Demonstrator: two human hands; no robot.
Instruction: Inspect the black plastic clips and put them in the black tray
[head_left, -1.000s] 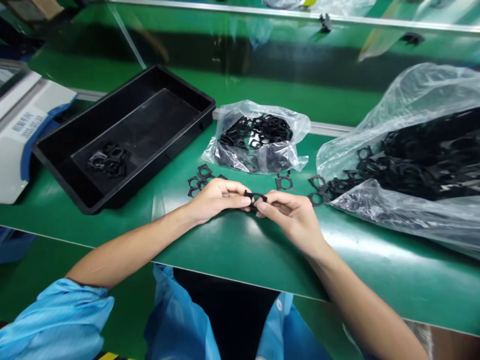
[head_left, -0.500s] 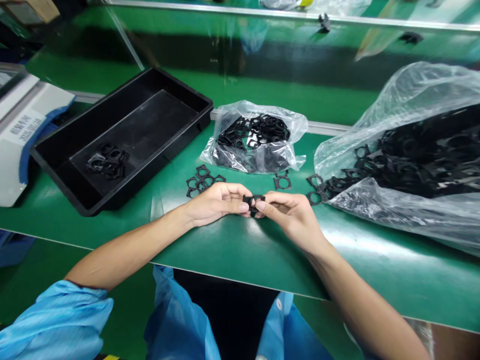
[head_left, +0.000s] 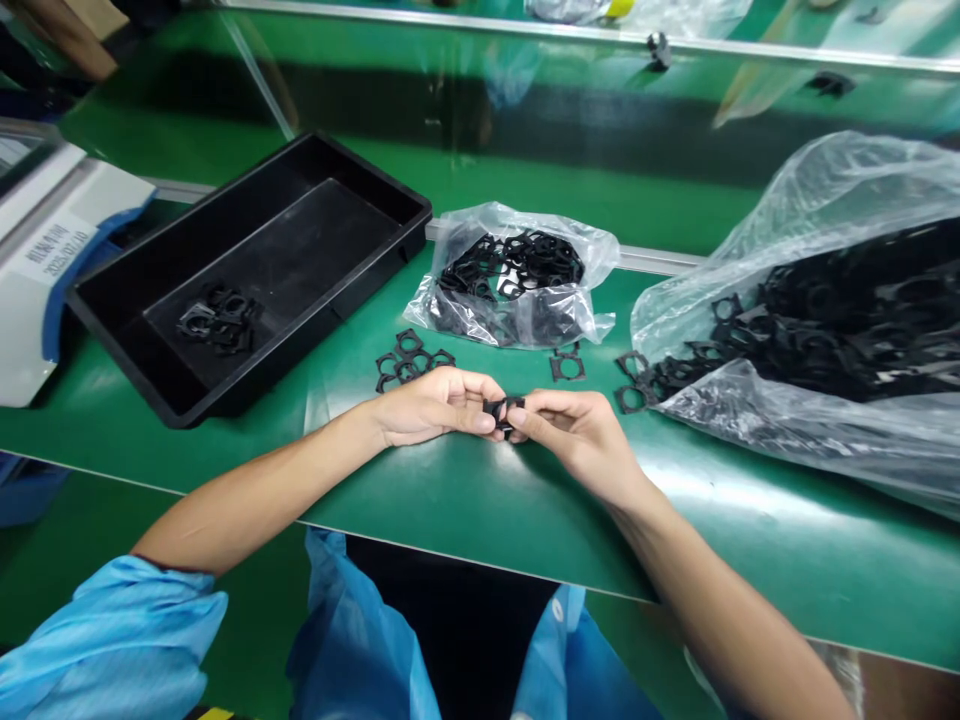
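Observation:
Between my two hands, just above the green table (head_left: 420, 490), is a small black plastic part (head_left: 501, 411). My left hand (head_left: 446, 405) pinches its left side between thumb and fingers. From the other side my right hand (head_left: 574, 430) grips it, thumb toward me. Fingertips cover much of the part, so I cannot tell whether it is one piece or two. Beyond my left hand lie several loose black ring-shaped frames (head_left: 409, 343). A single square black frame with a round hole (head_left: 568, 367) lies beyond my right hand.
A black tray (head_left: 322, 335) with a few black parts inside stands at left, beside a white and blue machine (head_left: 56, 245). A small clear bag (head_left: 517, 325) of black frames lies behind my hands. At right, a large clear bag (head_left: 787, 430) spills black parts onto the table.
The black part has tilted between my fingers and now looks flatter. Both hands stay in nearly the same place, still closed on it. The view has shifted slightly.

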